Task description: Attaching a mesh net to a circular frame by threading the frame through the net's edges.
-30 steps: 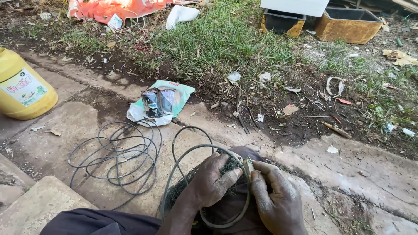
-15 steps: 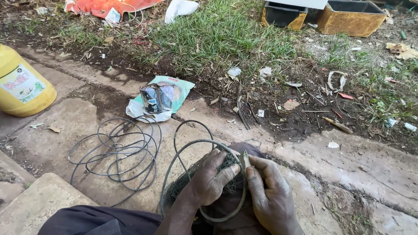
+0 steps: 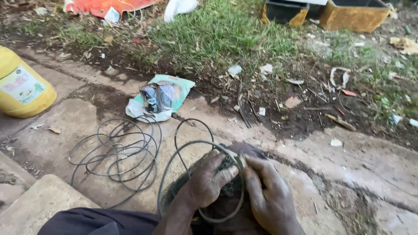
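The wire loop (image 3: 200, 178) is lying low in the picture, just in front of the person's lap, curving round a dark tangled bundle (image 3: 222, 182). The left hand (image 3: 209, 180) is closing its grip around that bundle and the near run of the loop, fingers wrapped over it. The right hand (image 3: 270, 196) is pinching the wire with thumb and forefinger at the top of the loop, where a short pale end is sticking up. Both grips are closed on the wire. Judging from this, the person is forming or binding the loop around the bundle; the next move is calling for a steady hold by the left hand while the right guides the wire end round. Left of the loop, a slack coil of dark cable (image 3: 115, 152) is lying on the concrete slab (image 3: 374, 161). Beyond it are resting a crumpled packet (image 3: 159, 98) and a yellow jerrycan (image 3: 21, 87).
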